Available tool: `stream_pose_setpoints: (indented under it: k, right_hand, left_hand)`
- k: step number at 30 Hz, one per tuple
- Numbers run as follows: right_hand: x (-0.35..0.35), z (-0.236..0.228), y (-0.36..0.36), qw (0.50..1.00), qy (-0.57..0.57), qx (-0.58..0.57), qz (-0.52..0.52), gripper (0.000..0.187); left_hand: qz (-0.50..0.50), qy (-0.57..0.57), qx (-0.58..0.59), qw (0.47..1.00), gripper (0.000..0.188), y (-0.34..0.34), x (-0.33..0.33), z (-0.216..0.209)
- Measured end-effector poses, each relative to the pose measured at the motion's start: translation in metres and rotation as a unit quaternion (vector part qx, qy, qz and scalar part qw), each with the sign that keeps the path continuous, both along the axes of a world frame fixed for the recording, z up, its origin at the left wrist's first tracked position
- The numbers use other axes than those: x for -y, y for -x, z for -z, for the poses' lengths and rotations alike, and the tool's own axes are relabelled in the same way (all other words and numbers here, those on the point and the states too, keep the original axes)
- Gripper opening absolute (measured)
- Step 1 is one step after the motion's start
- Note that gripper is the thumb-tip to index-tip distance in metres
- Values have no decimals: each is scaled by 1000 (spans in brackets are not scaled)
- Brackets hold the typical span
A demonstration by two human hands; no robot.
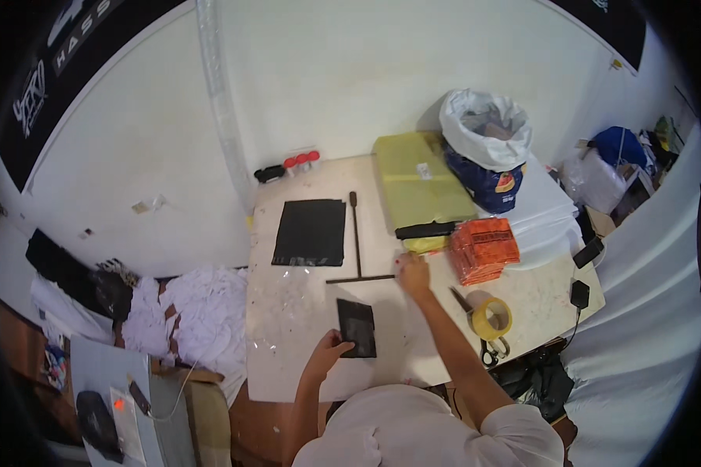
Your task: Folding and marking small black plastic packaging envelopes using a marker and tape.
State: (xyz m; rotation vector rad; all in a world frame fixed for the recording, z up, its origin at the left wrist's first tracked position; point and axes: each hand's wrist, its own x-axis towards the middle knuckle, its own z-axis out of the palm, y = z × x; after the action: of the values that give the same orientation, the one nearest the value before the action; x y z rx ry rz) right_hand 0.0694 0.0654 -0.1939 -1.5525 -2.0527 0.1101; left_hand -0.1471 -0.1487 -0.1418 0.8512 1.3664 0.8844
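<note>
My left hand (333,352) grips the lower left edge of a flat black rectangular pouch (357,328) near the table's front, thumb on top. The pouch's surface has a slight sheen. Further right, my right hand (413,274) is closed low over the table; a small pale bit with red shows at its fingertips, too small to name. It is beside the right end of a dark T-shaped rod (357,241) lying flat. Just beyond that hand are a yellow packet (426,244) and a black roll (426,230). A larger black plastic sheet or bag (311,232) lies left of the rod.
A stack of orange packets (484,247) is on the right, with tape (491,318) and scissors (489,354) nearer me. Behind are yellow plastic sheets (419,183), an open white-and-blue sack (485,156) and red-capped containers (302,159). White cloth (210,311) heaps on the left floor.
</note>
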Motion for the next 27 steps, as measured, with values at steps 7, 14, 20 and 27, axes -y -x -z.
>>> stream_pose_setpoints:
  k: [7, 14, 20, 27]
  right_hand:
    - [12, 2, -49, 989, 15, 46, -137, 17]
    - [60, -76, -50, 970, -132, -194, -70, 11]
    - [144, -137, -65, 698, 215, -675, -105, 43]
    - [170, -188, -60, 771, 93, -576, -257, 39]
  left_hand:
    - [214, -83, 160, 960, 30, -77, 14, -57]
    - [344, -64, -124, 929, 40, -80, 25, -45]
    - [75, -291, -325, 897, 45, -101, 22, -99]
    - [175, -316, -259, 896, 29, -150, 16, -110]
